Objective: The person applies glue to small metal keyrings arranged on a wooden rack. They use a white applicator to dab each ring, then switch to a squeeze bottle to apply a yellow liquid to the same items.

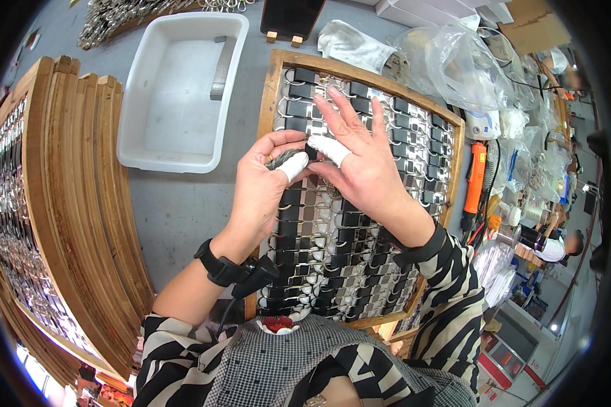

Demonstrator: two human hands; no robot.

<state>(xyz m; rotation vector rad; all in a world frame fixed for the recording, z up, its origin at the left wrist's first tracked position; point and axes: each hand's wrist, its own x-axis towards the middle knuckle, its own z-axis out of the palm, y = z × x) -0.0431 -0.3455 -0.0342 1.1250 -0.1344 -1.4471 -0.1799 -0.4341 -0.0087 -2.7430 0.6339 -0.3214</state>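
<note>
My left hand [260, 165] is closed around a small bundle of thin dark grey pieces [284, 156], and its thumb wears a white finger cot [293, 167]. A small black piece [311, 151] sits between the fingertips of both hands. My right hand [369, 165] pinches at that piece with thumb and index finger, the index in a white cot [330, 148], while its other fingers spread out. Beneath both hands lies a wooden-framed tray [271, 96] of black key fobs [347, 220] with metal rings, in rows. The hands partly hide the piece and some fobs.
To the left stand stacked wooden frames [76, 203] and a white plastic bin [183, 160] holding a grey metal bar [223, 71]. Metal clasps [109, 25] are heaped behind. An orange electric screwdriver [474, 178] and plastic bags [468, 66] lie right. A person [552, 246] is farther off.
</note>
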